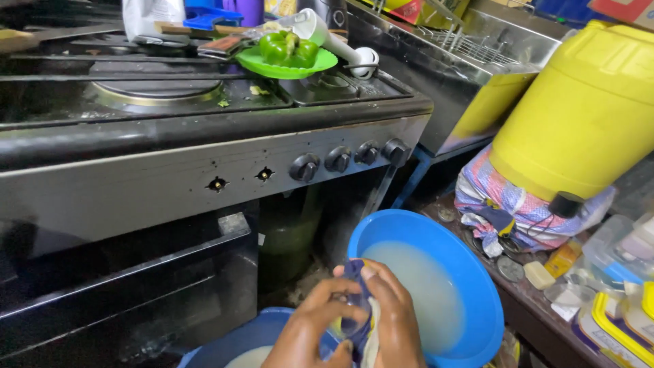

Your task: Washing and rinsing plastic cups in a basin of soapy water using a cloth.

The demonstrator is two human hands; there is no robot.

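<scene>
Both my hands meet at the bottom centre, clasped around a wet blue and white cloth (355, 326). My left hand (310, 334) wraps it from the left and my right hand (395, 320) presses on it from the right. They hold it above the gap between two blue basins. The larger blue basin (477, 286) on the right holds cloudy water. A second blue basin (238, 341) at the bottom edge also holds cloudy liquid.
A black stove (204, 157) with several knobs fills the left. On its top sits a green plate (286, 63) with a green pepper (289, 48). A big yellow water container (586, 109) rests on a striped cloth at right. Small cluttered items lie bottom right.
</scene>
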